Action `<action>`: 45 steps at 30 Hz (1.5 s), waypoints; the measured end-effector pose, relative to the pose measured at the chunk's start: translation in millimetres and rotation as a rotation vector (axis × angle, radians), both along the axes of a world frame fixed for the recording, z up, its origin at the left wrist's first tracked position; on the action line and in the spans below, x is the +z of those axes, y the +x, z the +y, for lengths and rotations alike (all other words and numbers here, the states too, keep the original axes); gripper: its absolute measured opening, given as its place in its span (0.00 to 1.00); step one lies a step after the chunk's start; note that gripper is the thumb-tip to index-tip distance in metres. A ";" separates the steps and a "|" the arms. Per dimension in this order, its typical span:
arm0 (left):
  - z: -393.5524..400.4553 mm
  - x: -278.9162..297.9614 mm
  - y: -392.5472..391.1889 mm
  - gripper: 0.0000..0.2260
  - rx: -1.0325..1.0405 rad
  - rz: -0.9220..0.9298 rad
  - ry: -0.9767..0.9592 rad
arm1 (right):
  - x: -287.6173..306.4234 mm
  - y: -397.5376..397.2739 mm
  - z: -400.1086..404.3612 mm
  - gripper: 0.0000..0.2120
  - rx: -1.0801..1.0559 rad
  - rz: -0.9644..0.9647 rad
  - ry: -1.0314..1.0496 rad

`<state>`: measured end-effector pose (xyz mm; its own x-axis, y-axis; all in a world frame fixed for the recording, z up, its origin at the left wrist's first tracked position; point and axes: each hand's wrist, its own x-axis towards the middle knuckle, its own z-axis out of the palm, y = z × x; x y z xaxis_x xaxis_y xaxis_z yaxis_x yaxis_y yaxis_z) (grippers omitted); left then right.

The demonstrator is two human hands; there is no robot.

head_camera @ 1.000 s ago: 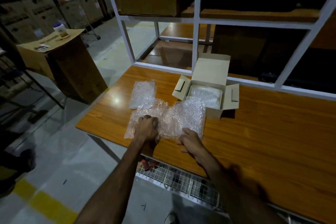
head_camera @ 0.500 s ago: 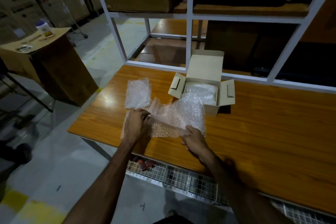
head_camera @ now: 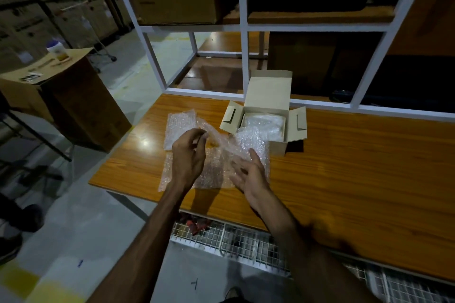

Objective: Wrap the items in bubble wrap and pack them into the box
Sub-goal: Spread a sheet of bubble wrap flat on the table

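A sheet of bubble wrap (head_camera: 248,145) lies on the wooden table (head_camera: 357,167), with its left corner lifted. My left hand (head_camera: 188,155) pinches that raised corner above the sheet. My right hand (head_camera: 251,177) hovers over the sheet's right part with fingers spread, holding nothing. A second bubble wrap piece (head_camera: 178,128) lies flat to the left. Behind them stands a small open cardboard box (head_camera: 268,96) with its flaps out; a bubble-wrapped item (head_camera: 263,124) sits inside it. Whether anything lies under the sheet is hidden.
A white shelf frame (head_camera: 243,61) with large cartons rises along the table's far edge. A tall cardboard box (head_camera: 73,98) with a jar on top stands on the floor to the left. Wire baskets (head_camera: 246,241) hang under the table's near edge.
My left hand has risen from the table, pulling the sheet's left corner up. My right hand has let go of the sheet's near edge and opened above it.
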<state>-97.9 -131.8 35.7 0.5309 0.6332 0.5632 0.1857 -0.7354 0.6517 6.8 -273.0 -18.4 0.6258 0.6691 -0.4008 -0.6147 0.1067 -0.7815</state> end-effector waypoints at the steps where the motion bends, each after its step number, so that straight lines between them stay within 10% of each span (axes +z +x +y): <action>1: -1.8 2.9 -1.8 0.06 -0.002 -0.006 0.019 | 2.8 4.8 -0.8 0.32 -0.062 0.047 0.032; 20: -79.4 -52.6 26.1 0.11 -0.195 0.318 0.425 | 6.6 114.0 -192.1 0.20 -0.667 -0.172 -0.155; 38: -207.2 -111.0 16.4 0.16 -0.302 0.681 0.192 | -78.4 160.5 -308.5 0.03 -0.411 -0.837 -1.150; 45: -232.9 -93.4 23.6 0.07 0.016 0.614 0.198 | -64.0 143.1 -293.2 0.18 -0.160 -1.372 -1.255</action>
